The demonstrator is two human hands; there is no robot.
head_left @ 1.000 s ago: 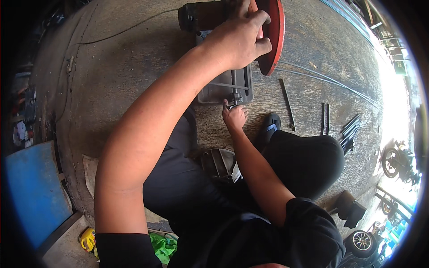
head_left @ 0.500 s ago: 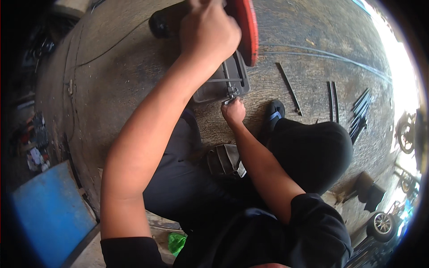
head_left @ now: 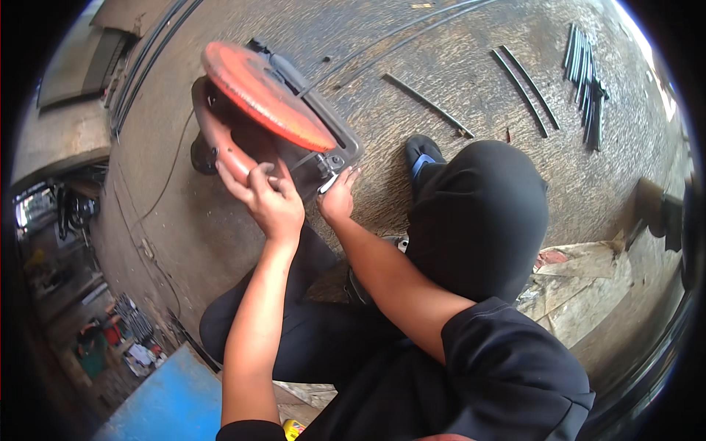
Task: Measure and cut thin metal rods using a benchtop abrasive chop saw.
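A cut-off saw with a red disc guard stands on the floor in front of me, its grey base tilted in view. My left hand is curled on the saw's red D-shaped handle, with the fingers loosely bent around its near part. Beside the base's near end, my right hand is closed at the metal clamp, on a pale flat metal lever. One finger reaches forward along the base's edge. The guard hides most of the clamp's far side.
A single dark rod, two short rods and a pile of cut rods lie to the right. Long rods stretch beyond the saw. A cable runs left. A blue panel stands at lower left.
My view has swung, so the saw sits further left. My left arm has drawn in from the far reach, and the guard now lies lower over the base. My right hand stays at the clamp.
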